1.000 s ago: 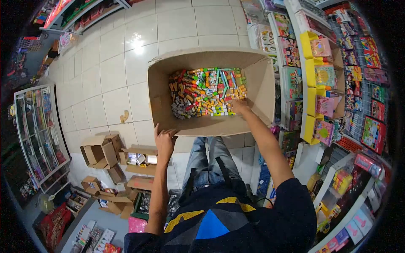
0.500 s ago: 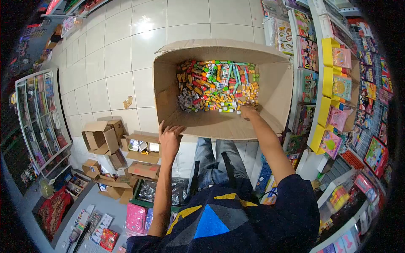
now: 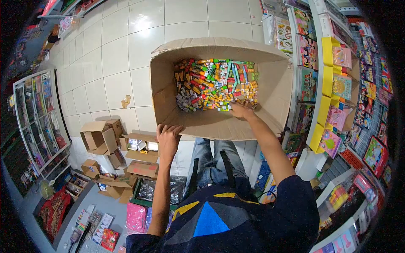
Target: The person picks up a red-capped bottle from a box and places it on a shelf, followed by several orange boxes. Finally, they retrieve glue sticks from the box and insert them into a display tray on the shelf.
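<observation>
A large open cardboard box (image 3: 202, 128) stands in front of me. Small colourful tubes (image 3: 211, 84), in orange, green, red and turquoise with some white caps, lie in a loose heap on its bottom. My left hand (image 3: 169, 134) grips the box's near left edge, fingers bent over the rim. Reaching down inside, my right hand (image 3: 241, 111) is at the near side of the heap with its fingers drawn together against the tubes. Its fingertips are partly hidden, so whatever they pinch cannot be made out.
Shelves of packaged goods (image 3: 308, 59) and yellow display boxes (image 3: 322, 109) line the right side. Smaller open cartons (image 3: 99, 137) stand on the tiled floor (image 3: 118, 71) at left. A glass cabinet (image 3: 42, 122) is farther left. Pink packages (image 3: 136, 217) lie near my left arm.
My right hand has moved a little left along the near side of the heap. The left hand keeps its place on the rim. My view has shifted slightly.
</observation>
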Available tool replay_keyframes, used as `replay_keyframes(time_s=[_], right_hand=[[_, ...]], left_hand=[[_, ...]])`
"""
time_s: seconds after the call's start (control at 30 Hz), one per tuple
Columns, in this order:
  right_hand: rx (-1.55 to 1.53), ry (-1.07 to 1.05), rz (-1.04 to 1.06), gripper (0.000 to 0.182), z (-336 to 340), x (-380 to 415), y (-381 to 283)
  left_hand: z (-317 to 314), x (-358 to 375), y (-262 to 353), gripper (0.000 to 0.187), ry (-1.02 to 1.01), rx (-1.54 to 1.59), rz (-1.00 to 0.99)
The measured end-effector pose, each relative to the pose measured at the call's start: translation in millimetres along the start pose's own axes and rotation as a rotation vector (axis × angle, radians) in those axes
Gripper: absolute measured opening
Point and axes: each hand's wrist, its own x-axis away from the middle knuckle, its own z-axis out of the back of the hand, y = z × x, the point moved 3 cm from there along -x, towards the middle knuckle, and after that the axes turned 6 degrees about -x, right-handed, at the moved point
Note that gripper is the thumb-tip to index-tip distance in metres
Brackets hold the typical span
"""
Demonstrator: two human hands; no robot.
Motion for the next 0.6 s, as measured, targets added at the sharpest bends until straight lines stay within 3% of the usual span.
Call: replay_keyframes(time_s=[0.13,0.33,0.43,0.53,0.6], right_hand=[[0.014,-0.036,-0.093,0.037,11.7,19.2,-29.9],[0.102,0.131,-0.044,0.037,0.0,12.0,-26.9],[0.245,0.117,0.066,0.038,4.0,15.2,-25.9],[0.218,-0.009,-0.004,0.035,-6.2,3.7,-26.2],[0.179,0.042,-0.013,0.031,3.1,9.3,-41.7]], left_hand=[[-2.6,1.0,-2.2,0.023,0.013,0.000,-0.019],[-1.3,1.1,-1.8,0.024,0.010,0.011,-0.023],[2.7,-0.8,0.2,0.025,0.001,0.007,-0.015],[-0.5,-0.5,-1.6,0.025,0.005,0.002,-0.015],[0.5,0.1,-0.7,0.026,-0.002,-0.008,-0.012]])
